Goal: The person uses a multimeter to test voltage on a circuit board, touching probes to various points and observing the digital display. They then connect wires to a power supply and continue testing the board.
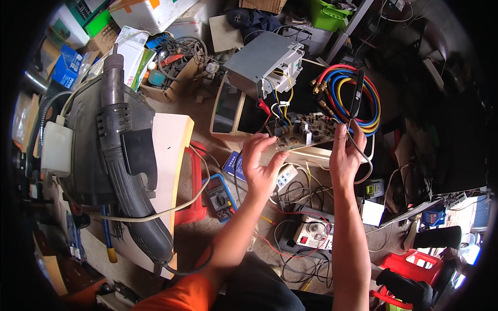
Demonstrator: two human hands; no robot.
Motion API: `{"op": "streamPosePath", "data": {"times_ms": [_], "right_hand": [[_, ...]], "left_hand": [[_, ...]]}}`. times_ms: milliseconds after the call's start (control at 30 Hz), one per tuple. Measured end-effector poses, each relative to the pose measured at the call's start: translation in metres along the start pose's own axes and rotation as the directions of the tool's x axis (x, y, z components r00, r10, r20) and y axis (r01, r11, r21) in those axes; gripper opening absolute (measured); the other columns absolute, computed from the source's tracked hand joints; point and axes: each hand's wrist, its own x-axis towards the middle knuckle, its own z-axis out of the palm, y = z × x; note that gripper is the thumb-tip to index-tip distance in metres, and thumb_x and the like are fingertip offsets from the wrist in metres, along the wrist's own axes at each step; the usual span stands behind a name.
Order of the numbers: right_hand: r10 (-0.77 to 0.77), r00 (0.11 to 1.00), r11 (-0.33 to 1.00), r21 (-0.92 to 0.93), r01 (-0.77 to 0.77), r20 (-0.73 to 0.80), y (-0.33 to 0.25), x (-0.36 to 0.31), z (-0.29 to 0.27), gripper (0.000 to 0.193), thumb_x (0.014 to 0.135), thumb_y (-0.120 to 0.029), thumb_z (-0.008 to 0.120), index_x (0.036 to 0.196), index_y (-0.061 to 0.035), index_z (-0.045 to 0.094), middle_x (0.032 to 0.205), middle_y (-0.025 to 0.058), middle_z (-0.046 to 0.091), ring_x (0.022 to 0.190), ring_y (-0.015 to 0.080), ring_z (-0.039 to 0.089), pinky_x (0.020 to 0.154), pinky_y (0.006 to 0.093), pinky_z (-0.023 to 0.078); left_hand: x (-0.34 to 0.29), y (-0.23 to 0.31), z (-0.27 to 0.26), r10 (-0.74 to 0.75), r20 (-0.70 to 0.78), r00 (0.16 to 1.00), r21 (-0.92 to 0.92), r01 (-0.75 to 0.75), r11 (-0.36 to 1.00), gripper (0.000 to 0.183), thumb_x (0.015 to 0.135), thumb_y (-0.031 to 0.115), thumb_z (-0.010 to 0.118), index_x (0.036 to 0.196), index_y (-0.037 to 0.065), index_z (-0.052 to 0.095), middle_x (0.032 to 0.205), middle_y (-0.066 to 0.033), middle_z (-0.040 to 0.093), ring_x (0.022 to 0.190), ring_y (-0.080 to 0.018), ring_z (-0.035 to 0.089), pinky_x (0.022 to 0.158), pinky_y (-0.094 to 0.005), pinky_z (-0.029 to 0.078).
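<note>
A brown circuit board [306, 132] crowded with components and wires is tilted in front of me, above a black-topped box. My right hand [346, 155] is closed at the board's right end, thumb against its edge. A slim black tool [358, 93] rises from beside those fingertips; whether they pinch it too I cannot tell. My left hand [261, 165] is at the board's left end, thumb and fingers apart. Yellow and blue wires [284, 101] link the board to a grey metal housing [262, 57] behind it.
Coiled red, blue and yellow hoses [368, 106] lie beyond my right hand. A blue multimeter [220, 198], a power strip [285, 179] and a white control box [313, 233] sit among tangled cables below. A heat gun [124, 160] stands left. Red stools [412, 267] are lower right.
</note>
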Motion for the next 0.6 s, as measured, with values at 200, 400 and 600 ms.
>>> {"op": "streamPosePath", "data": {"times_ms": [200,400,600], "right_hand": [[0.169,0.975,0.841,0.495,-0.218,0.141,0.009,-0.002,-0.005,0.036,0.106,-0.013,0.058,0.137,0.0041,0.055,0.132,0.0119,0.063,0.118,0.0149,0.059,0.103,0.0270,0.045],[0.326,0.932,0.735,0.579,-0.354,0.158,0.003,0.029,0.003,0.037,0.103,-0.013,0.062,0.137,0.0025,0.059,0.127,0.0108,0.068,0.119,0.0141,0.061,0.104,0.0245,0.045],[0.253,0.958,0.791,0.540,-0.287,0.138,0.013,0.044,0.015,0.028,0.104,-0.018,0.060,0.129,-0.0051,0.063,0.109,-0.0011,0.068,0.091,0.0040,0.057,0.076,0.0209,0.043]], "left_hand": [[0.011,0.013,0.007,-0.003,-0.019,1.000,0.009,0.004,1.000,0.027,0.082,0.015,0.085,0.103,0.004,0.071,0.107,-0.0076,0.066,0.101,-0.0197,0.062,0.089,-0.0313,0.049],[0.022,0.017,0.020,-0.098,-0.090,0.991,0.010,0.099,0.995,0.028,0.080,0.016,0.087,0.100,0.004,0.071,0.098,-0.0040,0.066,0.089,-0.0159,0.058,0.082,-0.0294,0.047],[0.027,0.010,-0.005,0.084,-0.047,0.995,0.235,-0.071,0.969,0.033,0.081,0.013,0.086,0.107,0.003,0.069,0.107,-0.0101,0.068,0.099,-0.0261,0.063,0.090,-0.0364,0.049]]}}
